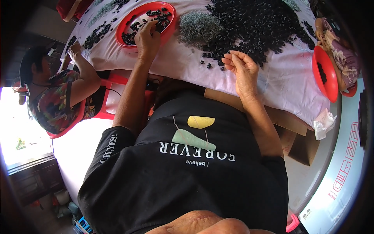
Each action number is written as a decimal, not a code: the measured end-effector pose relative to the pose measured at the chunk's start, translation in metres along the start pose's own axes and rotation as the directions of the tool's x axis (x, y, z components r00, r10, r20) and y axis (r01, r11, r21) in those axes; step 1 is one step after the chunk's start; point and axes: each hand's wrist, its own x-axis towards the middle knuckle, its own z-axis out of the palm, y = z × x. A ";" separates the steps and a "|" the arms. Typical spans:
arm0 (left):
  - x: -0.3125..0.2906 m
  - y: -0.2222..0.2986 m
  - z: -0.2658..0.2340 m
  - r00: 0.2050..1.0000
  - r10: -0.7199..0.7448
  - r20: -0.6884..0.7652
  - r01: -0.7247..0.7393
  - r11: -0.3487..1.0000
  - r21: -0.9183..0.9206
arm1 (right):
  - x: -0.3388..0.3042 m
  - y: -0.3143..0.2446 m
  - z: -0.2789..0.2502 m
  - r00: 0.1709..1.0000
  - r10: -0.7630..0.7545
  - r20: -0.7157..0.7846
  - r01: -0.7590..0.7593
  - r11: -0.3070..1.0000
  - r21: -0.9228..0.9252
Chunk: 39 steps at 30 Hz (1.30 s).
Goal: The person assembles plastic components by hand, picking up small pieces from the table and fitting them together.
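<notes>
My left hand (pixel 148 40) hangs over the red basin (pixel 173 24), its fingers curled downward and drawn together. Whatever they hold, if anything, is hidden from this view. Small black plastic pieces (pixel 161 15) lie scattered in the basin. Beside the near edge of a large heap of similar black pieces (pixel 253 27) is my right hand (pixel 244 72), palm partly turned up. Its thumb and forefinger come together at the tips, and anything between them is too small to make out. A mound of small silvery-grey metal-looking parts (pixel 199 28) sits between basin and heap.
A pale pink cloth (pixel 175 64) covers the table. On the left, a person (pixel 58 89) handles black pieces; on the right, another person (pixel 343 58) is by a tilted red basin (pixel 326 80). Cardboard boxes (pixel 286 121) stand under the table, and a white plastic bag (pixel 324 123) hangs at its corner.
</notes>
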 end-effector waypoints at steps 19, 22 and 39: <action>0.001 -0.015 0.001 0.991 0.018 -0.135 0.003 0.988 0.152 | 0.002 0.003 -0.001 1.000 -0.017 0.018 0.017 1.000 0.009; 0.000 0.005 0.004 0.996 0.086 -0.007 -0.086 0.993 -0.078 | 0.002 0.002 0.000 1.000 -0.018 0.003 0.018 1.000 0.002; -0.040 0.087 0.027 0.823 0.387 0.415 -0.330 0.921 -0.205 | 0.004 0.007 -0.004 0.998 -0.056 -0.034 0.055 0.998 -0.037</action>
